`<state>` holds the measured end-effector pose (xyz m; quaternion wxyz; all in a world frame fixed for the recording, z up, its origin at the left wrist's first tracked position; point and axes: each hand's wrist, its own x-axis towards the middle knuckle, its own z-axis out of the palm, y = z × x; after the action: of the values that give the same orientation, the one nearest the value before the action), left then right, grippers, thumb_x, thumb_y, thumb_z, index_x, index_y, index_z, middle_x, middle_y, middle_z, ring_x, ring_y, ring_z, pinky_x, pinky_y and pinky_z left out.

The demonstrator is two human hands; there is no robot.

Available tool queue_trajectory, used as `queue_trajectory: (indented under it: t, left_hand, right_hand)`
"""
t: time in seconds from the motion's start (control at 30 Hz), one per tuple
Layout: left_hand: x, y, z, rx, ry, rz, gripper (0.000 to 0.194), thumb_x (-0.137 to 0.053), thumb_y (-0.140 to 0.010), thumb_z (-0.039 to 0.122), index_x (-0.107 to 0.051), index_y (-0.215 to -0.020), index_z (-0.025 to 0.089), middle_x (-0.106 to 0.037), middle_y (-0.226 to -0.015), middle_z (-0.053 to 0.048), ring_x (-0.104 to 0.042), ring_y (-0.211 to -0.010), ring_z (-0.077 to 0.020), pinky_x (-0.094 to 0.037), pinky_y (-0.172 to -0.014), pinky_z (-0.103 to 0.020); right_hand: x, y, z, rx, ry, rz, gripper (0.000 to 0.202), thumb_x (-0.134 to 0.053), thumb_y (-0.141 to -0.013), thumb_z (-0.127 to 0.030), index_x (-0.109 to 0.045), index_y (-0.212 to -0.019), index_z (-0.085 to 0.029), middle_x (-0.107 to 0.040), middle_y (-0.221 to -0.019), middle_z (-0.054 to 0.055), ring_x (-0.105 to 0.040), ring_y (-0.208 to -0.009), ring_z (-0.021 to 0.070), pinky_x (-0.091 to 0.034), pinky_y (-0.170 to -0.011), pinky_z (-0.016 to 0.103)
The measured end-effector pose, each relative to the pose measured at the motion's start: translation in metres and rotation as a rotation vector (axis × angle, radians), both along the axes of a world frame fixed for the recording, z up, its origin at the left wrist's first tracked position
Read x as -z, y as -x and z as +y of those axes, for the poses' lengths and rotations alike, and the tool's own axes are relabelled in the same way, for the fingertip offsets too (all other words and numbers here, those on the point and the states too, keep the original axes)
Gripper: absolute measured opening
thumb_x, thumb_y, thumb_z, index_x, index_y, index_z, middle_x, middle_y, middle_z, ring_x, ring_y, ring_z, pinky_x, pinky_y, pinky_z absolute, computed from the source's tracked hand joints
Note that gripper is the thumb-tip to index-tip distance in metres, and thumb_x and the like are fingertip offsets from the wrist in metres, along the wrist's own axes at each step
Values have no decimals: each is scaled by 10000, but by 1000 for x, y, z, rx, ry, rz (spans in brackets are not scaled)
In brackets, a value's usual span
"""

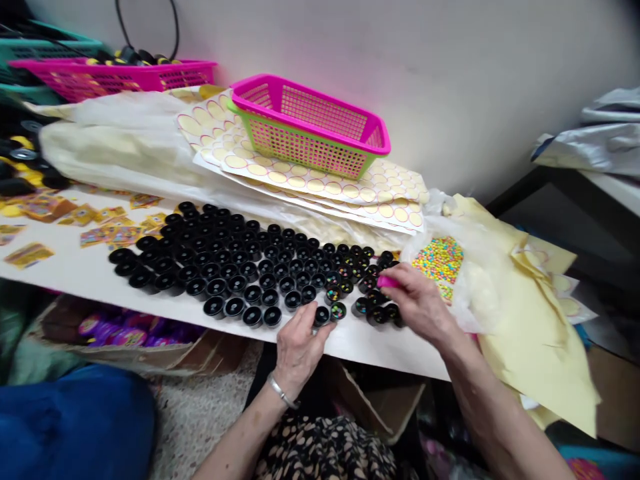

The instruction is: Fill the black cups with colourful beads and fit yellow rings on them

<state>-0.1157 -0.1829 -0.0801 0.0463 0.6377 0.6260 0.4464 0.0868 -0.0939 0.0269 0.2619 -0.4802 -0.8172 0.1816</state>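
Rows of small round black cups [229,270] stand close together along the white table. My left hand [299,343] is at the front edge, its thumb and fingers closed round one black cup [321,317]. Beside that one, another cup [339,311] has coloured candy balls in it, as do several cups toward the right. My right hand [419,301] pinches a small pink piece [387,281] above the right-hand cups; its exact shape is partly hidden by the fingers. Just past this hand, a clear plastic bag [477,287] holds many coloured candy balls [440,259].
A pink and green basket [310,127] stands on sheets of round stickers [280,177] behind the cups. Yellow paper [540,340] hangs over the right end. Small printed packets [115,227] lie at the left. Below the table is a cardboard box [210,350] of purple packages.
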Motion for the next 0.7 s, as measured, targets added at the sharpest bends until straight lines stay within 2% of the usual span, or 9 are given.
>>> queue_trajectory:
  t: [0.07,0.13,0.2,0.27,0.4,0.53,0.6,0.7]
  left_hand:
    - [4,3,2,9,-49,13,367,-631,-802,323,-546,-1109,141,-635,-878,-42,-570,-628,-93,-466,-586,-190]
    - [7,5,3,23,-90,38,358,-631,-804,313,-546,-1107,142,-637,-905,-46,-562,-615,-83,-466,-599,-185]
    - [9,7,4,34,-121,67,365,-636,-801,303,-542,-1116,143,-639,-910,-49,-555,-608,-82,-468,-617,-187]
    - [10,7,5,36,-141,87,383,-642,-797,296,-535,-1130,138,-640,-890,-50,-555,-609,-88,-466,-623,-190]
    - [8,8,5,37,-127,119,392,-651,-789,308,-538,-1116,124,-621,-820,-35,-535,-589,-86,-452,-607,-184]
    - [5,8,5,47,-87,101,398,-653,-787,334,-544,-1105,120,-597,-792,-13,-504,-565,-65,-445,-610,-169]
    - [4,8,6,48,-83,78,400,-651,-787,344,-549,-1103,122,-596,-794,-12,-501,-564,-61,-442,-604,-164]
    - [4,8,7,36,-84,49,409,-657,-778,367,-563,-1095,126,-599,-787,-7,-497,-551,-57,-433,-581,-161]
  right_hand:
    - [2,-35,25,241,-27,-38,152,-502,-794,-246,-637,-832,-188,-595,-798,35,-545,-772,173,-407,-698,287]
    - [4,-66,49,483,30,-248,146,-496,-756,-232,-633,-756,-181,-608,-765,50,-549,-767,193,-380,-664,293]
    - [9,-88,69,606,140,-424,129,-496,-707,-187,-620,-675,-175,-608,-721,69,-554,-754,208,-348,-629,292]
    - [16,-97,83,596,215,-457,98,-510,-638,-129,-590,-597,-169,-596,-663,71,-559,-744,211,-335,-620,287]
    - [31,-96,96,473,275,-322,99,-529,-534,-68,-542,-538,-166,-557,-571,21,-555,-684,176,-350,-603,257]
    - [41,-102,91,418,299,-117,106,-569,-620,-199,-580,-718,-160,-585,-655,-1,-555,-643,141,-414,-589,239]
    - [44,-111,84,415,291,98,203,-590,-650,-281,-587,-808,-155,-600,-716,4,-559,-652,137,-444,-600,254]
    - [45,-123,73,396,306,518,292,-679,-594,-302,-615,-841,-159,-603,-717,-6,-547,-629,129,-452,-595,269]
